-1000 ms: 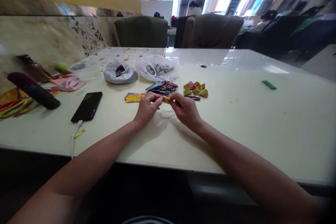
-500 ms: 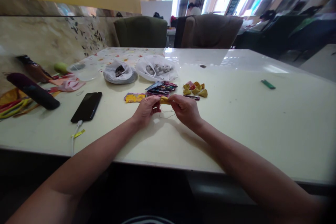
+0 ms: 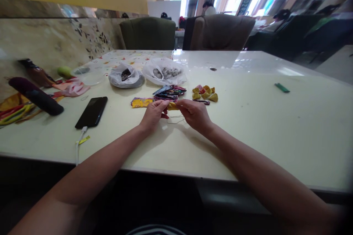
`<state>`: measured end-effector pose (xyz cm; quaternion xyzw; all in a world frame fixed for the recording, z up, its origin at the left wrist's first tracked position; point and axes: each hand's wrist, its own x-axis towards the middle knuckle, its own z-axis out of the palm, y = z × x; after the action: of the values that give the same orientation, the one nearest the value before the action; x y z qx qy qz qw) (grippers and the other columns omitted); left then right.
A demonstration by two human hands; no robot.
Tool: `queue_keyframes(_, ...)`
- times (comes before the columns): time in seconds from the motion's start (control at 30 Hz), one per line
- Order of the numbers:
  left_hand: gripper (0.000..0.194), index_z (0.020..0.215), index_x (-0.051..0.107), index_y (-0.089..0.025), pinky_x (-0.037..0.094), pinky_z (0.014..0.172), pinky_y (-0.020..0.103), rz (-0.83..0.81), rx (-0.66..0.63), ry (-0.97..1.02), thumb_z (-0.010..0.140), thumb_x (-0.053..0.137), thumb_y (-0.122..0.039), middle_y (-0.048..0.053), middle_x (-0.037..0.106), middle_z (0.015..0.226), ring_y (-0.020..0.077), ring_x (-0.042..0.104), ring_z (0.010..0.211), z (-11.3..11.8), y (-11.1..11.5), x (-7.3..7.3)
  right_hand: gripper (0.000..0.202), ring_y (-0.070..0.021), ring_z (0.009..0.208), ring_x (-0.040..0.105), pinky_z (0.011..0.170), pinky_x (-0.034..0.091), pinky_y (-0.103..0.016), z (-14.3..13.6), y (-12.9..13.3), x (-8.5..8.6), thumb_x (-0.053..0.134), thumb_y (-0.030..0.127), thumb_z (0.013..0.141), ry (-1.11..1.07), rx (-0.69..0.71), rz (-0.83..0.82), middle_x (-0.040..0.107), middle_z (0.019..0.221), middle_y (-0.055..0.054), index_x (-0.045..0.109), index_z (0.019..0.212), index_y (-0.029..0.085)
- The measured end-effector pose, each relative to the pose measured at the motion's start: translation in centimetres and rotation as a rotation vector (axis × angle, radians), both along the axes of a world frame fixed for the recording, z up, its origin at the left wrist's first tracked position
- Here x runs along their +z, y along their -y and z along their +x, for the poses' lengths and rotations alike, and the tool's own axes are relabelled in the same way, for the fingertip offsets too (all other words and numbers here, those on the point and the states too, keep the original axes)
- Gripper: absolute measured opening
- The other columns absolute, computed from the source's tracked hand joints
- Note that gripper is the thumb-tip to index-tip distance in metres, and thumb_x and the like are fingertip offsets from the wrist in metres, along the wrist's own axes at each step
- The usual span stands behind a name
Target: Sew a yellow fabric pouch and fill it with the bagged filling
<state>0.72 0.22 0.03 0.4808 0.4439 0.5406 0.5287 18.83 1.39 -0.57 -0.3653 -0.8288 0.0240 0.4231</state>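
Between my two hands, just above the table, is a small yellow piece of fabric (image 3: 173,106). My left hand (image 3: 153,115) pinches its left end, and my right hand (image 3: 196,115) has thumb and fingers closed at its right end. A thin thread (image 3: 175,119) loops down beneath the fabric; no needle can be made out. Just beyond my hands lies a stack of patterned fabric pieces (image 3: 169,91), with a yellow fabric piece (image 3: 142,102) to its left. Several small yellow and pink fabric pouches (image 3: 205,93) sit to the right, beside dark-handled snips (image 3: 203,102), partly hidden.
Farther back stand a plastic bag with dark stuff (image 3: 125,75) and another with whitish lumps (image 3: 167,73). A phone (image 3: 92,112) on a white cable lies left, near a dark purple cylinder (image 3: 35,96) and cloth scraps (image 3: 72,87). A green lighter (image 3: 281,88) lies right.
My hands keep nearly the same pose on the yellow fabric, with only slight shifts of the fingers. In the background, a person has moved a little to the right.
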Motion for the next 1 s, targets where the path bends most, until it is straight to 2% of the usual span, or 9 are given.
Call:
queue_keyframes(0.1,0.035,0.077,0.068,-0.016,0.049,0.052,0.022,-0.044,-0.033,0.001,0.071,0.074,-0.050,0.000,0.053,0.069,0.0117,0.050,0.063,0.0,0.1,0.1,0.026,-0.0184,0.078,0.069,0.073,0.048,-0.028,0.2,-0.2,0.0,0.048,0.025,0.099,-0.026,0.008,0.000,0.077,0.090,-0.008,0.073,0.092,0.020)
queue_keyframes(0.23,0.028,0.067,0.062,-0.017,0.048,0.051,0.021,-0.060,-0.068,-0.066,0.070,0.072,-0.042,-0.001,0.051,0.064,0.0108,0.048,0.060,-0.1,0.2,0.3,0.027,-0.0189,0.083,0.070,0.076,0.050,-0.028,0.3,-0.4,0.0,0.050,0.027,0.100,-0.031,0.040,-0.010,0.078,0.095,-0.008,0.075,0.097,0.021)
queue_keyframes(0.43,0.029,0.063,0.058,-0.017,0.048,0.050,0.021,-0.020,-0.013,-0.084,0.071,0.070,-0.042,-0.002,0.050,0.062,0.0096,0.045,0.057,-0.2,-0.1,0.3,0.028,-0.0180,0.076,0.069,0.071,0.048,-0.027,0.4,-0.4,0.1,0.049,0.025,0.100,0.007,0.026,0.045,0.077,0.089,-0.009,0.076,0.095,0.018)
queue_keyframes(0.53,0.032,0.068,0.061,-0.017,0.048,0.050,0.021,-0.027,-0.031,0.018,0.071,0.074,-0.045,-0.002,0.051,0.064,0.0099,0.046,0.059,-0.2,-0.1,0.3,0.028,-0.0179,0.077,0.068,0.071,0.047,-0.027,0.4,-0.3,0.2,0.048,0.025,0.099,-0.008,0.031,0.039,0.077,0.090,-0.009,0.075,0.095,0.019)
queue_keyframes(0.63,0.037,0.082,0.069,-0.017,0.052,0.056,0.023,-0.093,-0.100,0.176,0.071,0.078,-0.051,0.002,0.061,0.080,0.0124,0.055,0.070,-0.1,-0.1,0.3,0.024,-0.0176,0.076,0.067,0.070,0.046,-0.028,0.2,-0.1,0.4,0.050,0.026,0.098,-0.119,0.060,0.004,0.076,0.090,-0.008,0.073,0.093,0.019)
queue_keyframes(0.77,0.039,0.092,0.075,-0.019,0.058,0.077,0.030,-0.107,-0.232,0.159,0.066,0.087,-0.046,0.007,0.069,0.102,0.0169,0.062,0.090,0.0,-0.1,-0.2,0.015,-0.0131,0.062,0.056,0.061,0.043,-0.026,0.0,0.1,0.8,0.059,0.029,0.092,-0.321,0.085,-0.191,0.068,0.072,-0.002,0.067,0.083,0.019)
queue_keyframes(0.87,0.032,0.090,0.077,-0.021,0.055,0.085,0.030,-0.045,-0.207,0.096,0.067,0.088,-0.040,0.005,0.070,0.108,0.0172,0.064,0.098,-0.1,-0.2,-0.6,0.018,-0.0109,0.056,0.050,0.053,0.040,-0.025,-0.1,0.0,1.0,0.064,0.033,0.088,-0.488,0.113,-0.397,0.060,0.067,0.001,0.064,0.078,0.019)
queue_keyframes(0.93,0.029,0.090,0.078,-0.022,0.054,0.086,0.029,0.024,-0.171,0.053,0.071,0.084,-0.044,0.005,0.068,0.113,0.0177,0.063,0.102,-0.1,-0.1,-0.6,0.020,-0.0088,0.048,0.045,0.044,0.036,-0.024,-0.2,-0.1,1.0,0.066,0.036,0.086,-0.591,0.137,-0.545,0.056,0.063,0.003,0.063,0.078,0.019)
queue_keyframes(1.0,0.031,0.095,0.079,-0.023,0.055,0.086,0.030,0.076,-0.199,-0.008,0.075,0.081,-0.047,0.006,0.066,0.118,0.0192,0.063,0.105,-0.2,0.0,-0.5,0.023,-0.0072,0.042,0.042,0.038,0.034,-0.024,-0.4,0.0,1.0,0.068,0.040,0.084,-0.682,0.171,-0.675,0.053,0.062,0.005,0.061,0.078,0.019)
